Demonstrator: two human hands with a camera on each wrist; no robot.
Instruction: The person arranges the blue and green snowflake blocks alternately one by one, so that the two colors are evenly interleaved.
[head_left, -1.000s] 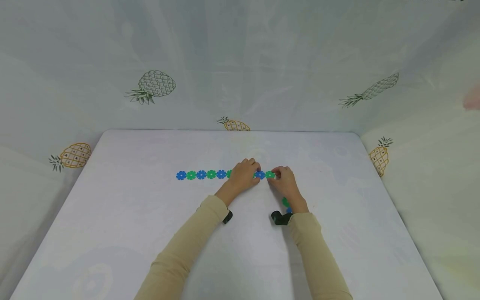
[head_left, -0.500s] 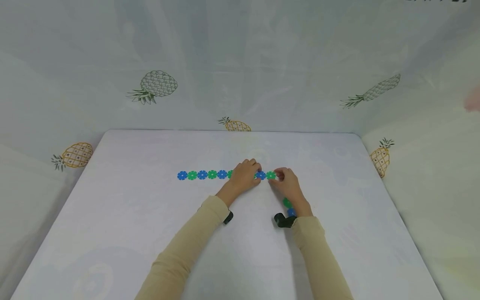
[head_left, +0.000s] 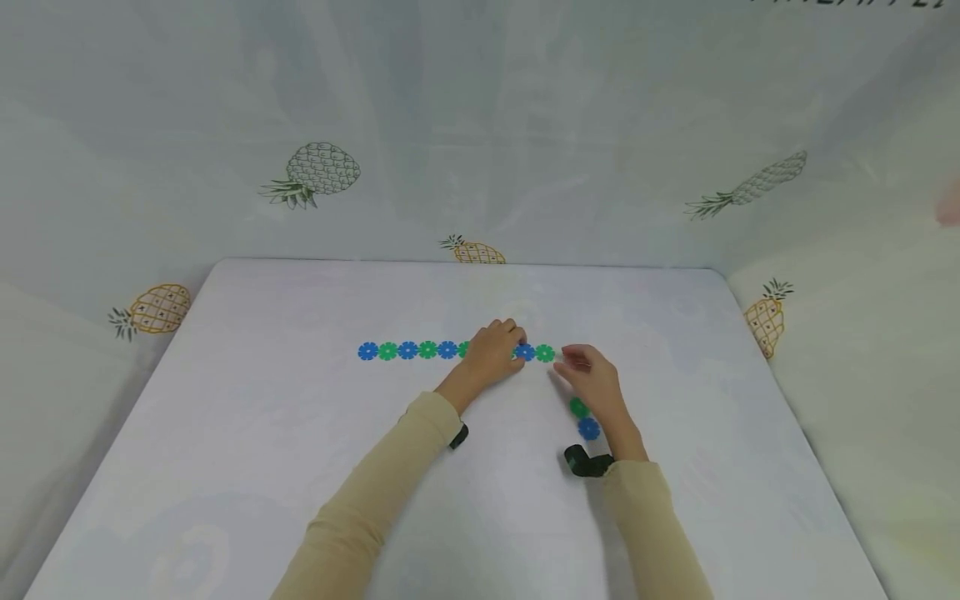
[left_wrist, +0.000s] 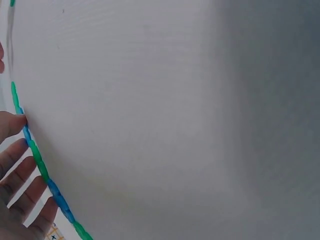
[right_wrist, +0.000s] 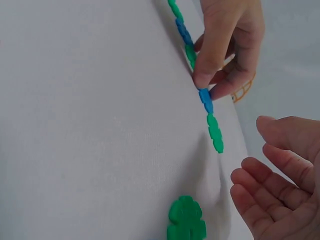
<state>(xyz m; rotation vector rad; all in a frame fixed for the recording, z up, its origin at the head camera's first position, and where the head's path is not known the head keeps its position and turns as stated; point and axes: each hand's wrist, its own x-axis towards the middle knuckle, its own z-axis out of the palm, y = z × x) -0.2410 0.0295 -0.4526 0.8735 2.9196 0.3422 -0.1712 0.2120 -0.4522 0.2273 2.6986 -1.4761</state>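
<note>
A straight row of joined snowflake discs, alternating blue and green, runs across the white table. My left hand covers part of the row and pinches the blue disc second from its right end between thumb and fingers. A green disc forms that end, sticking out past the hand. Just to its right is my right hand, fingers loosely bent and apart from the row, holding nothing; the right wrist view shows its palm. Below it lie a green disc and a blue disc.
The white table has a back edge running along a pale curtain printed with pineapples. Dark wrist cameras sit at both cuffs, the right one close to the blue disc in the head view.
My right hand has let go of the green end disc and drawn back to the right and toward me. More of the two separate discs now shows. The left hand keeps its grip.
</note>
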